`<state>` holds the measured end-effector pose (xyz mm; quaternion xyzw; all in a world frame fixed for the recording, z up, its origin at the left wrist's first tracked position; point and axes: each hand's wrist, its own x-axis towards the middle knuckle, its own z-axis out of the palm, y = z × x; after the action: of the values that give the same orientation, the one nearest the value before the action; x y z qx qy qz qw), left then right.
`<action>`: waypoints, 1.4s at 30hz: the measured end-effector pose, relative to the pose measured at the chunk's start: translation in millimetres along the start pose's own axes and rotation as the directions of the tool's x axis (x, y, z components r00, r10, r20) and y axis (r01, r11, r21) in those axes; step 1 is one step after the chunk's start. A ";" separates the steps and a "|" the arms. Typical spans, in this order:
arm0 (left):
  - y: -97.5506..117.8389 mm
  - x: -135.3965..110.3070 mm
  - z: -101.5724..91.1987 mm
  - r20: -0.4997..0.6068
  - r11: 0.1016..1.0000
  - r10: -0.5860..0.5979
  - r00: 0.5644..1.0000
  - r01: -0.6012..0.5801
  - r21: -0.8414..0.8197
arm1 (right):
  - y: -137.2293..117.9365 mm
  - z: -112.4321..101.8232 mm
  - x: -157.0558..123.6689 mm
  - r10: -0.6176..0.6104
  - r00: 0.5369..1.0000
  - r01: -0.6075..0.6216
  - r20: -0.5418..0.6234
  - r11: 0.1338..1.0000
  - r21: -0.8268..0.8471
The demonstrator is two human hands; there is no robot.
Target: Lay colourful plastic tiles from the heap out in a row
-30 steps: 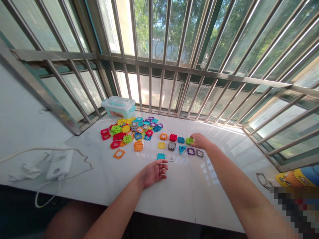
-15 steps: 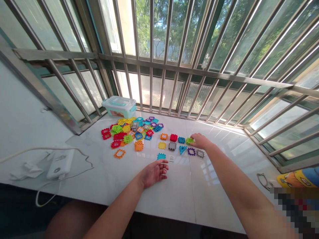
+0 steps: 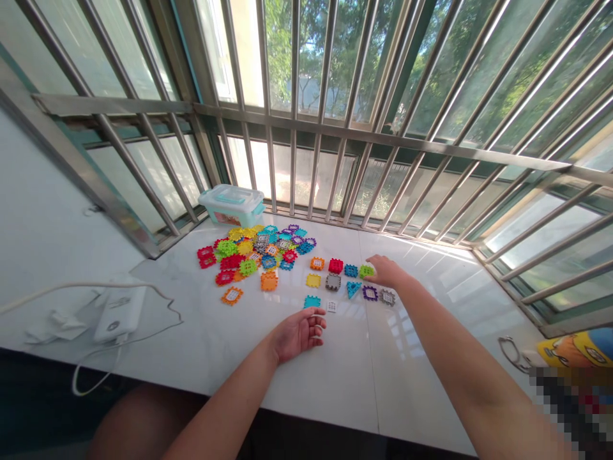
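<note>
My right hand [image 3: 382, 271] reaches to the far row of pieces, with fingertips closed on the edge of a green notched square building tile [image 3: 366, 271]. In the same row stand blue [image 3: 351, 271], red [image 3: 336, 266] and orange [image 3: 317, 263] tiles. Nearer lie a yellow tile [image 3: 313, 280], a grey tile [image 3: 333, 282], a blue triangle [image 3: 354, 290], a purple frame [image 3: 370, 293] and a grey frame [image 3: 387, 297]. My left hand [image 3: 299, 335] rests on the table, fingers apart and loosely curled, holding nothing. Just beyond its fingertips are a turquoise tile [image 3: 312, 301] and a small white tile [image 3: 332, 306].
A mixed heap of tiles [image 3: 249, 249] lies left of the rows, with a lidded plastic box [image 3: 232, 203] behind it. Window bars [image 3: 345, 134] border the white table [image 3: 201, 345]. A white power strip [image 3: 119, 313] with cables is at left; a yellow patterned object [image 3: 569, 351] at right.
</note>
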<state>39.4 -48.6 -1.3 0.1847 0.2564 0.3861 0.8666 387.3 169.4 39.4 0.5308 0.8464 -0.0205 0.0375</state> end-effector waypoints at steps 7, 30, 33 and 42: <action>1.9 -1.2 2.2 -0.005 1.000 -0.008 1.000 0.008 -0.004 | -0.7 0.5 8.2 -0.055 0.998 0.054 0.022 0.998 0.038; 1.3 0.5 -0.9 0.012 1.000 -0.010 1.000 0.010 -0.019 | -6.2 -4.7 7.6 -0.064 0.997 0.058 0.049 0.992 0.114; 1.0 0.9 -1.4 0.017 1.000 -0.012 1.000 0.013 -0.022 | -6.9 -8.6 4.5 -0.072 0.997 0.069 0.021 0.990 0.127; 0.3 -0.1 -1.1 0.006 1.000 -0.007 1.000 0.007 -0.016 | -82.1 -1.0 -61.8 0.407 0.863 0.095 -0.299 0.450 0.888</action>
<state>38.5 -48.3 -2.0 0.1782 0.2514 0.3847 0.8701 340.2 78.3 45.3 0.5383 0.6382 -0.3205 -0.4474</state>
